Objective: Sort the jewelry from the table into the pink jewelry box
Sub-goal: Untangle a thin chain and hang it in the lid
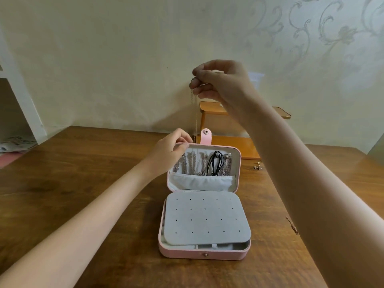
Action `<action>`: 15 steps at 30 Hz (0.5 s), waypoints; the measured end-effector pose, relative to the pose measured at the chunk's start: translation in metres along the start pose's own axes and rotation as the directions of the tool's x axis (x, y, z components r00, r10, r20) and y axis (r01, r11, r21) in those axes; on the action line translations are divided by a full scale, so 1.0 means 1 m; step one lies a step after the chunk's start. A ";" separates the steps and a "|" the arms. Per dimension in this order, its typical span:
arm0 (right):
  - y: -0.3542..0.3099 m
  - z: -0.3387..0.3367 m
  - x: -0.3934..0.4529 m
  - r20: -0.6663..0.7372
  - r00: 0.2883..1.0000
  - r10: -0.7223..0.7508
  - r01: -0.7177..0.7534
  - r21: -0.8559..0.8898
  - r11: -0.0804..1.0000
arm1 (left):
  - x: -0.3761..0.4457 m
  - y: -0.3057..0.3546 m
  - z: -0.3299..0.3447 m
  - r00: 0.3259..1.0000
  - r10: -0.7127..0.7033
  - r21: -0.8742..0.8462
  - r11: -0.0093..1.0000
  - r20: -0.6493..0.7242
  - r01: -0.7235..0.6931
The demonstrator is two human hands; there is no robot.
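One pink box open at frame centre on wooden counter; several chains plus one black cord hung in lid. Right hand grip pinches one chain, dangling above lid. Left hand fingers curled, pinching chain's lower end at lid's top-left edge. Two small pieces right of box; bare counter both sides. Patterned wall behind.

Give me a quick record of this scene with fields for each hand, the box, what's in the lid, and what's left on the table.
right hand: raised, pinches thin chain that hangs down
left hand: at lid's top left corner, fingers curled at chain's lower end
pink jewelry box: open, lid upright
lid: hung necklaces, black cord
base: grey earring panel, no earrings in it
table: small earrings, a piece at right edge
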State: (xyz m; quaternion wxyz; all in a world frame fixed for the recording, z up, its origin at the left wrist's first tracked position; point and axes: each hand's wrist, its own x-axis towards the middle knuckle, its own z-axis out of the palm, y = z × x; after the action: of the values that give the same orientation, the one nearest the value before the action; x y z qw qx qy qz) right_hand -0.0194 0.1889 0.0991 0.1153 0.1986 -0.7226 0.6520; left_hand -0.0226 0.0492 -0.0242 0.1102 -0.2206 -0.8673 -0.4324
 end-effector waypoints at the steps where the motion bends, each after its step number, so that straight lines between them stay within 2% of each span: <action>1: 0.003 0.000 -0.001 0.004 1.000 0.007 -0.007 0.006 1.000 | 0.000 0.003 -0.002 0.997 -0.056 -0.068 0.996 0.050 0.060; 4: 0.012 0.000 -0.005 0.020 0.999 0.025 -0.026 0.013 1.000 | 0.000 0.007 -0.009 0.977 -0.146 -0.242 0.953 0.155 0.180; 7: 0.016 0.001 -0.008 0.014 1.000 0.023 -0.023 0.024 0.999 | 0.003 0.009 -0.012 0.973 -0.121 -0.135 0.980 0.195 0.149; 11: 0.019 0.001 -0.012 0.002 1.000 0.014 -0.014 0.051 0.999 | 0.011 0.010 -0.004 0.985 -0.088 -0.034 0.995 0.146 0.094; 15: 0.024 -0.001 -0.017 0.010 1.000 0.009 -0.010 0.054 0.998 | 0.010 0.007 0.001 0.995 -0.069 -0.078 0.994 0.065 0.074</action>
State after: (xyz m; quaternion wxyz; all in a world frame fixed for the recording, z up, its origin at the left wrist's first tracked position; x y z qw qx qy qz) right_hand -0.0152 0.1936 0.0707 0.1033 0.2014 -0.7060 0.6710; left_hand -0.0277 0.0568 -0.0158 0.0585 -0.2069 -0.8596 -0.4636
